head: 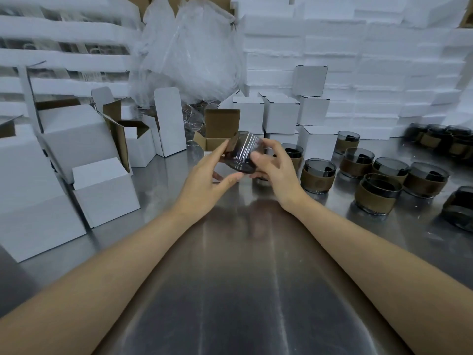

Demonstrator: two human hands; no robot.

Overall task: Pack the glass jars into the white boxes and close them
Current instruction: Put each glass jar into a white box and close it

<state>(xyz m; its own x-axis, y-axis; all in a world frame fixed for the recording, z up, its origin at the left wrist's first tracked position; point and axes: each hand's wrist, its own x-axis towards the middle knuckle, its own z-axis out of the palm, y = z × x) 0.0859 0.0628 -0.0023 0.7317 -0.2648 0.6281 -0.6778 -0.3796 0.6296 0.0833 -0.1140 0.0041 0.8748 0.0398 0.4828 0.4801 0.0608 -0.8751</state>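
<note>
Head view is showing the left hand point(204, 175) and right hand point(275, 166) gripping a tilted glass jar point(243, 156), best levelled before entering the open box point(221, 123) toward the far edge of the surface point(230, 278).

Steel table point(230, 278) carries white boxes point(106, 190) at left, banded glass jars point(317, 175) at right
</note>
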